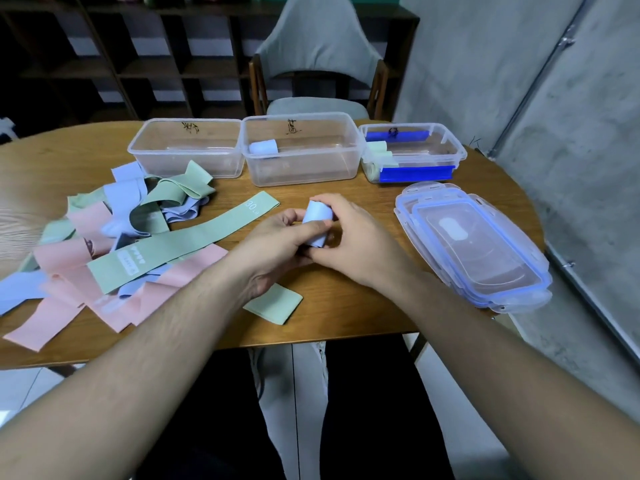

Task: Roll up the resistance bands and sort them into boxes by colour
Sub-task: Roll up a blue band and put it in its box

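Head view, room: a wooden table with a rounded edge stood before a grey upholstered chair; dark shelving filled the back left; a grey concrete wall ran along the right.
Head view, hands: the left hand and the right hand met over the table's middle; both curled round a rolled blue band, the left thumb pressed across its front, the right fingers wrapped over its top and far side.
Head view, rolled band: held upright between the two hands, just above the table, in front of the middle box.
Head view, boxes: three clear boxes stood side by side along the far edge; the left box showed nothing inside, with a handwritten mark on its far wall; the middle box held one blue roll at its left end; the right box, with blue clips, held pale green rolls at its left end.
Head view, loose bands: a tangled pile of pink, green and blue bands lay on the left of the table; a long green band marked "30 LB" stretched across the pile towards the hands; a small green end showed beneath the left wrist.
Head view, lids: a stack of clear lids with blue seals lay to the right of the hands, near the table's edge.
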`<state>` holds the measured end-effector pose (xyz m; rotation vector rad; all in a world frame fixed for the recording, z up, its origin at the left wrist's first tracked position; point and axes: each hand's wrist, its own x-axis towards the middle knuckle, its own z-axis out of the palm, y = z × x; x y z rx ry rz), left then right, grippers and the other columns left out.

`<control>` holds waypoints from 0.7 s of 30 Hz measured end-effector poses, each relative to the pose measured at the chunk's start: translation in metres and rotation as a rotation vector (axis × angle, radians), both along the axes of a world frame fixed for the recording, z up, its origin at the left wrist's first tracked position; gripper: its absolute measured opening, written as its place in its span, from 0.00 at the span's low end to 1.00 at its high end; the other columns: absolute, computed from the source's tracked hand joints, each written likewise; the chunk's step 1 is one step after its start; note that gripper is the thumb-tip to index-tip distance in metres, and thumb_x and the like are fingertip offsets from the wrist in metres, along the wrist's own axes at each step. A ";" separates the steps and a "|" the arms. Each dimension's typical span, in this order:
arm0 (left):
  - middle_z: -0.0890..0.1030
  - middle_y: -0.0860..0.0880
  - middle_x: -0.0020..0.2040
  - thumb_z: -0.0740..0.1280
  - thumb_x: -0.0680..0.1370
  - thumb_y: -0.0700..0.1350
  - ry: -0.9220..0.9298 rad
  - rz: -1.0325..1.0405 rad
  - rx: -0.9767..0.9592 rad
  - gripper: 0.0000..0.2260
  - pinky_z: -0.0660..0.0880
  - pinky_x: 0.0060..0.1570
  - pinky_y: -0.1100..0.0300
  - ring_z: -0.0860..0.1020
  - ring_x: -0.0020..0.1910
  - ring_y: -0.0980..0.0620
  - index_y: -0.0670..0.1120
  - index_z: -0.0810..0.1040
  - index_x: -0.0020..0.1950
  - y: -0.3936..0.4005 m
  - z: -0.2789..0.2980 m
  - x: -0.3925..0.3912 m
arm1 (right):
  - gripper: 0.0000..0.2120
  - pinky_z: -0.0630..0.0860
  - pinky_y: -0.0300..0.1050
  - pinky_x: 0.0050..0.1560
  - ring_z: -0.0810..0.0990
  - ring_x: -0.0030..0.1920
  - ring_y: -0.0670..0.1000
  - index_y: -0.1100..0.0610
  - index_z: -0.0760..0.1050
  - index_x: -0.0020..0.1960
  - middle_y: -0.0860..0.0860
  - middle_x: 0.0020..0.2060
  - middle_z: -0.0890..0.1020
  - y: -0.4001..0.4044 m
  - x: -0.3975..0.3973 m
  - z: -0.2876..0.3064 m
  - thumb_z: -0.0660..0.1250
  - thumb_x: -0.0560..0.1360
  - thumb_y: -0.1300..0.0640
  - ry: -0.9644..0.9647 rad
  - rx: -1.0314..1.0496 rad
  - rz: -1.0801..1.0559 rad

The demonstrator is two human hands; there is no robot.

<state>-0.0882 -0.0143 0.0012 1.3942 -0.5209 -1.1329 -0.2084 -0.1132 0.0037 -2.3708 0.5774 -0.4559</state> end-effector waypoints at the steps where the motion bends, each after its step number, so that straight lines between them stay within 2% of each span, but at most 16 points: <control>1: 0.83 0.45 0.48 0.73 0.76 0.45 -0.005 0.005 0.000 0.18 0.78 0.44 0.59 0.80 0.45 0.52 0.41 0.77 0.63 0.000 0.003 0.005 | 0.32 0.72 0.42 0.56 0.72 0.60 0.44 0.46 0.66 0.72 0.43 0.61 0.75 -0.001 0.006 0.003 0.74 0.70 0.53 -0.004 0.020 -0.005; 4: 0.82 0.45 0.49 0.71 0.77 0.42 -0.035 0.031 -0.001 0.12 0.80 0.47 0.58 0.80 0.45 0.53 0.44 0.78 0.60 -0.005 0.011 0.019 | 0.35 0.76 0.47 0.56 0.75 0.58 0.46 0.45 0.62 0.72 0.45 0.60 0.76 -0.005 0.023 0.013 0.73 0.70 0.54 -0.025 0.064 -0.031; 6: 0.82 0.45 0.48 0.69 0.78 0.40 -0.058 0.044 -0.017 0.11 0.80 0.45 0.60 0.80 0.43 0.53 0.44 0.77 0.60 -0.010 0.018 0.029 | 0.36 0.75 0.47 0.57 0.76 0.59 0.47 0.47 0.62 0.72 0.47 0.61 0.76 -0.009 0.036 0.020 0.74 0.69 0.55 -0.043 0.077 -0.046; 11: 0.83 0.49 0.43 0.67 0.79 0.39 -0.077 0.073 -0.034 0.09 0.79 0.46 0.60 0.80 0.40 0.55 0.44 0.77 0.59 -0.024 0.034 0.057 | 0.25 0.78 0.50 0.51 0.79 0.50 0.46 0.50 0.67 0.61 0.44 0.50 0.78 -0.020 0.069 0.031 0.74 0.69 0.52 -0.093 0.061 -0.083; 13: 0.83 0.49 0.44 0.68 0.79 0.40 -0.083 0.075 -0.034 0.10 0.79 0.44 0.62 0.80 0.39 0.55 0.44 0.77 0.60 -0.031 0.037 0.067 | 0.24 0.79 0.52 0.50 0.80 0.48 0.47 0.50 0.67 0.59 0.44 0.49 0.80 -0.027 0.082 0.033 0.74 0.68 0.50 -0.076 0.059 -0.118; 17: 0.83 0.47 0.48 0.68 0.79 0.42 -0.091 0.074 0.001 0.17 0.80 0.47 0.60 0.81 0.43 0.52 0.39 0.75 0.66 -0.047 0.040 0.095 | 0.24 0.79 0.54 0.52 0.81 0.50 0.48 0.49 0.68 0.58 0.44 0.49 0.81 -0.045 0.109 0.034 0.73 0.67 0.45 -0.069 0.079 -0.168; 19: 0.83 0.47 0.46 0.67 0.78 0.41 -0.129 0.054 0.004 0.12 0.81 0.44 0.61 0.82 0.40 0.53 0.40 0.77 0.61 -0.055 0.042 0.108 | 0.26 0.79 0.53 0.55 0.80 0.51 0.47 0.48 0.68 0.59 0.42 0.49 0.80 -0.054 0.119 0.033 0.75 0.67 0.46 -0.076 0.112 -0.146; 21: 0.80 0.48 0.41 0.68 0.78 0.39 -0.180 0.063 0.001 0.04 0.81 0.46 0.58 0.80 0.38 0.54 0.44 0.75 0.52 -0.064 0.045 0.121 | 0.29 0.77 0.45 0.58 0.79 0.52 0.43 0.47 0.69 0.63 0.41 0.51 0.78 -0.065 0.127 0.035 0.77 0.67 0.46 -0.084 0.174 -0.102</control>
